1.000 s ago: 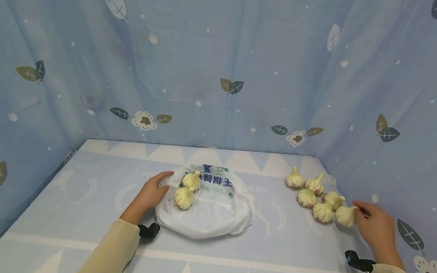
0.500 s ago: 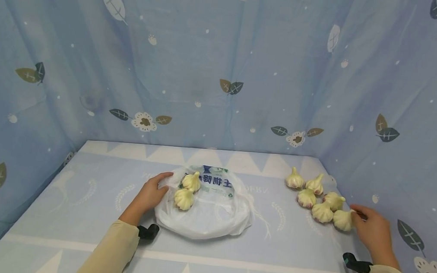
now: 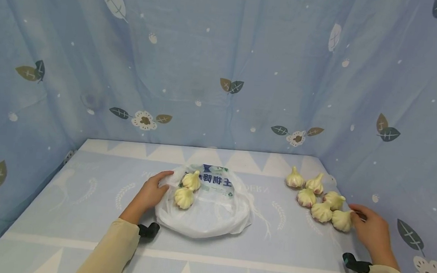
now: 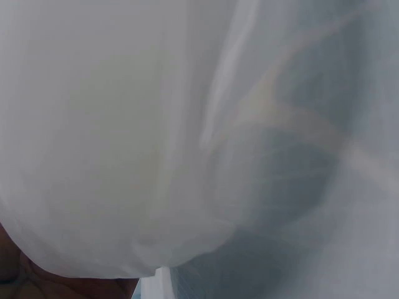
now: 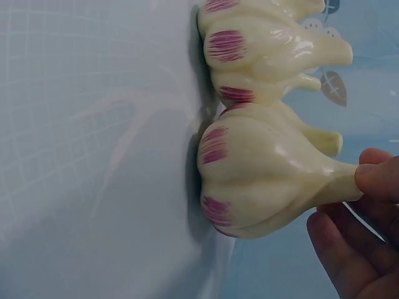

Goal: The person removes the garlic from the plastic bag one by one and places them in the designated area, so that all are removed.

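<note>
In the head view my right hand pinches the stem of the nearest garlic bulb at the right of the table. The right wrist view shows thumb and fingertips on that stem, with the purple-streaked base of the garlic close to the table surface. My left hand rests against the left side of a white plastic bag, thumb and forefinger apart at its edge. Two garlic bulbs lie at the bag's left part. In the left wrist view the bag fills much of the picture and hides most of the hand.
Several more garlic bulbs cluster beside the held one, near the right edge of the table. A blue patterned curtain surrounds the table at the back and sides. Black wrist mounts stick out near both hands.
My right hand has shifted slightly left and nearer, and the garlic bulb in it has moved along, closer to its neighbour. The left hand and the bag have stayed put.
</note>
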The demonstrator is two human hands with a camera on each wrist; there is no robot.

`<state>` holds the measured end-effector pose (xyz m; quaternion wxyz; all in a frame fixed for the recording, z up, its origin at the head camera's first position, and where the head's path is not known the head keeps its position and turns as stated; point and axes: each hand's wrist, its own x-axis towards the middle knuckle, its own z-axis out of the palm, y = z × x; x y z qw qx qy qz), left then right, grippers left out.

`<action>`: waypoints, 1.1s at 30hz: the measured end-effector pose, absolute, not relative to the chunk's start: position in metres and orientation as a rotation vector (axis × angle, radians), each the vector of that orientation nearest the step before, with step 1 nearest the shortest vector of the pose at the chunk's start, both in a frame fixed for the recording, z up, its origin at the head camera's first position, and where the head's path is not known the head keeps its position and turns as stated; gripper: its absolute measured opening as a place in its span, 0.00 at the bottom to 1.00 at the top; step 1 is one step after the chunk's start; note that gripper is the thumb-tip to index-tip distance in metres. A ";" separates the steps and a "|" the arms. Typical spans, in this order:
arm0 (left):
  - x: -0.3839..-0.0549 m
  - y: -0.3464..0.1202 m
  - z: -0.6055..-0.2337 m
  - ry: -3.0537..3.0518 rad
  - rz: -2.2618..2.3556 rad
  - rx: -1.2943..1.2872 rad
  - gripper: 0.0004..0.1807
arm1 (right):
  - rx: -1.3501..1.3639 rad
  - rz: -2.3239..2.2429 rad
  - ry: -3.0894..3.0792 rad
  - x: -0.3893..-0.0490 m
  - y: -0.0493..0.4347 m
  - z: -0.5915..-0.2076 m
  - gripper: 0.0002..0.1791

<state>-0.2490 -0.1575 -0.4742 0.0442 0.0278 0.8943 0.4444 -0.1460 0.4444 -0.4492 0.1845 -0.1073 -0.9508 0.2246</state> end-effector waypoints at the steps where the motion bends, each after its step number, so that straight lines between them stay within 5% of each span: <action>1: -0.249 -0.157 -0.474 2.732 1.357 0.081 0.28 | -0.305 0.635 -2.686 -0.146 0.444 -0.448 0.18; 33: -0.241 -0.159 -0.471 2.751 1.351 0.077 0.28 | 0.154 0.562 -2.769 -0.178 0.364 -0.401 0.15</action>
